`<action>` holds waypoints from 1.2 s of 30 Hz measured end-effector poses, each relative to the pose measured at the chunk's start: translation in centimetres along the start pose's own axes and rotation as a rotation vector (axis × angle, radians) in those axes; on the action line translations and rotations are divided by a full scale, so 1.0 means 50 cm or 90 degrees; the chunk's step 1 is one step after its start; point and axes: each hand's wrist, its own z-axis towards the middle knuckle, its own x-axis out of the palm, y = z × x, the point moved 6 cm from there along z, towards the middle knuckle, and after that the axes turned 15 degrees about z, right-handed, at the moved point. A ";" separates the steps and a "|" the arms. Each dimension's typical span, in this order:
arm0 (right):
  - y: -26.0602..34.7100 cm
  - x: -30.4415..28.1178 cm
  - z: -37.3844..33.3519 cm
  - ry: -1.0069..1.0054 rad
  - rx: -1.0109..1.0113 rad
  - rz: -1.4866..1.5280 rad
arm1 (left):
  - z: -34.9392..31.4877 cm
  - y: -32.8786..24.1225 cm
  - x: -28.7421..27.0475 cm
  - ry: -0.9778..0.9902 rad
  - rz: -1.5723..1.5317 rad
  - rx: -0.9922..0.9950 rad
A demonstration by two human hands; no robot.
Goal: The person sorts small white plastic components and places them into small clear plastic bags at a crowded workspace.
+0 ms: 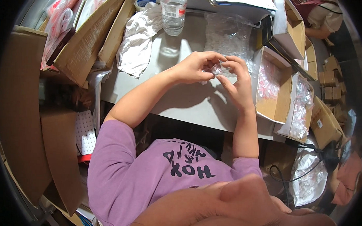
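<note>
Over the middle of the grey table, both hands meet at a small clear plastic bag (217, 69). My left hand (195, 68) pinches its left side, with the fingers curled over it. On the other side, the thumb and fingers of my right hand (239, 81) grip the bag's edge. Whatever lies inside the bag is too small to make out. Just beyond the hands lies a larger clear plastic bag (229, 32), flat on the table. An open cardboard box (285, 93) with small clear and red packets (268, 78) stands right of my right hand.
A water-filled plastic cup (173, 15) and a crumpled white cloth (140, 38) are at the back left. Cardboard boxes (89, 32) crowd the left side. Another box of clear packets (301, 106) stands at the right edge, near a black cable (285, 180). Other people are at the right.
</note>
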 end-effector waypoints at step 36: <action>-0.027 0.002 -0.007 0.019 0.108 0.036 | -0.004 -0.032 -0.006 -0.165 0.392 0.229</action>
